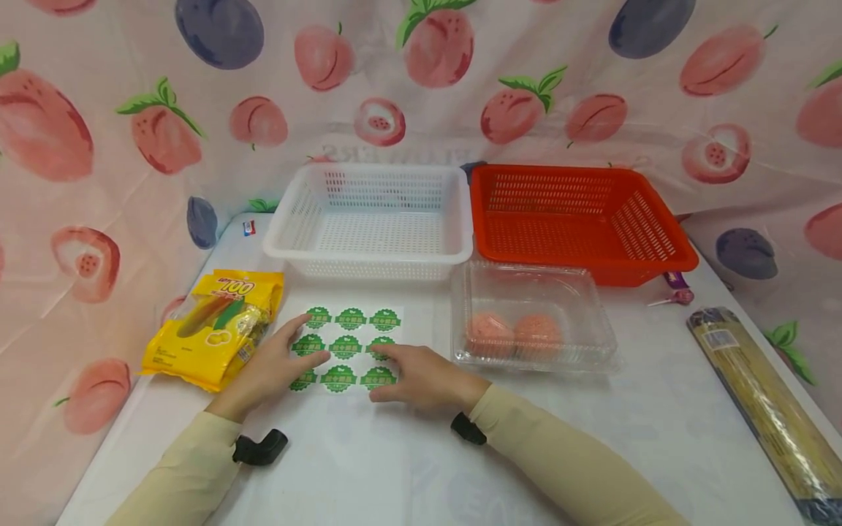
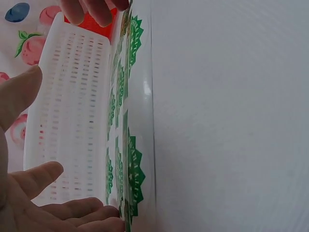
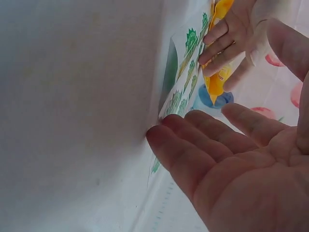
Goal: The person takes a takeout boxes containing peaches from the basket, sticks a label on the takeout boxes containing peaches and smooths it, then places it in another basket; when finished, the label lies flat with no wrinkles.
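Note:
On the white table lies a sheet of round green stickers with scalloped edges (image 1: 345, 348), in rows. My left hand (image 1: 272, 365) is at the sheet's left side, fingers spread, fingertips over the outer stickers. From the opposite side my right hand (image 1: 424, 376) reaches in, its fingers extended over the right-hand stickers and its thumb near the lower right one. In the right wrist view, the fingertips (image 3: 159, 140) of the right hand are right at the edge of the sheet (image 3: 181, 72). The left wrist view shows the sheet (image 2: 135, 169) almost edge-on, with fingers at both ends.
A yellow candy bag (image 1: 197, 351) lies left of the left hand. Behind the sheet stand a white basket (image 1: 368, 256) and a red basket (image 1: 585, 259). A clear plastic box (image 1: 566, 288) with two pink round things is at right, then a lollipop (image 1: 684, 296) and a long noodle-like pack (image 1: 763, 394).

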Tool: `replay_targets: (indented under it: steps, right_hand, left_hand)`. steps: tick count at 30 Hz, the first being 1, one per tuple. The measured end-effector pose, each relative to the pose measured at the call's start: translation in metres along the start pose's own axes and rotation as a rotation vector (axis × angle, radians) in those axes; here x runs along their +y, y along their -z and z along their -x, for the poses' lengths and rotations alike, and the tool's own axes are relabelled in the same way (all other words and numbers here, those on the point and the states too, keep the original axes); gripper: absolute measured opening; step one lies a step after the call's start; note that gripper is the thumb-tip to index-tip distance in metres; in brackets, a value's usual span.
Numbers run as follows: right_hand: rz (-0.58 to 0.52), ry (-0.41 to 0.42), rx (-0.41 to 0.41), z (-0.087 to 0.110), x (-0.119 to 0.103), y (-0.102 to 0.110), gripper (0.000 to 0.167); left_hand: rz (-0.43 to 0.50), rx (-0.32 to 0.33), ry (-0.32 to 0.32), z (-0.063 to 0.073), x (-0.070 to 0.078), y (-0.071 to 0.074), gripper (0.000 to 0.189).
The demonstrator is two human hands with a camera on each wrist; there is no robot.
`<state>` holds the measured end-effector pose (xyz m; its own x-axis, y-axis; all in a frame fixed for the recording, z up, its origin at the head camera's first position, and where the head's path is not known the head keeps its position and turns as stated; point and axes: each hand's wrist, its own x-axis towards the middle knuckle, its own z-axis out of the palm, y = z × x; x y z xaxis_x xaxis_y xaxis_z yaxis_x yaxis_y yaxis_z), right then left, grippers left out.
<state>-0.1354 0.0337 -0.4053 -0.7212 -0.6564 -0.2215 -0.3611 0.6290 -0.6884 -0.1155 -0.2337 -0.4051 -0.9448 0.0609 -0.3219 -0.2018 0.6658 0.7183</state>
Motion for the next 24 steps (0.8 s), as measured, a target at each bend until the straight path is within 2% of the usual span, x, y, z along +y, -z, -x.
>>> replay_targets:
  steps: [12, 18, 24]
  right_hand:
    - [0.014, -0.014, 0.002, 0.0067, 0.0036, 0.0032, 0.073]
    - [0.03, 0.002, 0.003, 0.0077, 0.0059, 0.0032, 0.073]
    - [0.027, -0.007, -0.003, 0.0083, 0.0078, 0.0038, 0.074]
  left_hand:
    - [0.121, -0.031, -0.011, -0.0035, 0.0029, -0.0005, 0.089]
    - [0.152, -0.013, 0.017, -0.0028, 0.0026, 0.0056, 0.092]
    - [0.157, -0.037, 0.031, -0.0082, 0.0017, 0.007, 0.092]
